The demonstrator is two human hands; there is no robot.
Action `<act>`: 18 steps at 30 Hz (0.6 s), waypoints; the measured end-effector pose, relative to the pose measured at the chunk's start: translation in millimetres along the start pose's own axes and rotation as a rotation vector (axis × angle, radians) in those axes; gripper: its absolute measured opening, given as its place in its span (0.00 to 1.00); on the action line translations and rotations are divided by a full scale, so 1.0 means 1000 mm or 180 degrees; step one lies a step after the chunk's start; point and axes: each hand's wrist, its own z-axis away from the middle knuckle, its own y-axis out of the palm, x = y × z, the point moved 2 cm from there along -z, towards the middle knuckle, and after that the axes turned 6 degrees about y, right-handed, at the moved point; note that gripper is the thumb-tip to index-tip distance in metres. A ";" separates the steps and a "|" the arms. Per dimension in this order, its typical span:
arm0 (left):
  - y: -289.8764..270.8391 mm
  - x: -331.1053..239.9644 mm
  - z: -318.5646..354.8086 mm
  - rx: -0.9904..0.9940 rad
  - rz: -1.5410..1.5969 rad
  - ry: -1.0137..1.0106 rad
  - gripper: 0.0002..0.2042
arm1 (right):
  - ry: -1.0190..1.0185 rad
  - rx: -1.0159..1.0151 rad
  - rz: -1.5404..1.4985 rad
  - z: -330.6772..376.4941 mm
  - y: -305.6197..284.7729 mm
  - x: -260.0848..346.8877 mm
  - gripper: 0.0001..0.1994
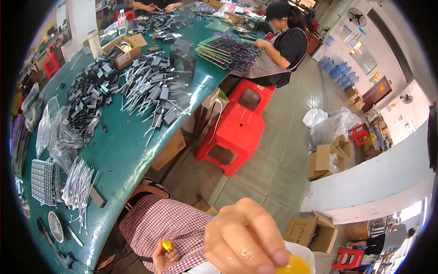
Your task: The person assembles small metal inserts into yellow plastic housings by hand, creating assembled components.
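Note:
Close to the camera at the bottom, my right hand (244,237) is raised, fingers bent and closed on a glossy yellow piece (294,265). The lower edge of the view cuts that piece off, so its kind does not show. Lower and further left, my left hand (165,260) is closed over my lap. A small, smooth yellow piece (167,245) sticks up between its thumb and fingers. Beneath both hands lies a red-and-white checked apron (159,219). Neither hand touches the table.
On the green table (123,150) at left lie a heap of grey-black parts with white cables (155,86), bundled white cables (78,185) and a small round dish (55,227). Red stools (239,125) stand beyond my lap. A co-worker (283,45) sits at far right of the table.

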 end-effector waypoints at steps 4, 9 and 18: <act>-0.003 0.003 0.003 0.0046 0.0087 -0.0172 0.12 | 0.0039 -0.0017 0.0147 0.001 0.004 -0.004 0.10; -0.003 0.003 0.004 -0.0043 0.0263 -0.0408 0.12 | 0.0059 -0.0087 0.0202 0.006 0.005 -0.009 0.11; -0.003 0.002 0.012 0.0015 0.0520 -0.0798 0.13 | 0.0118 -0.0037 0.0438 0.006 0.018 -0.016 0.14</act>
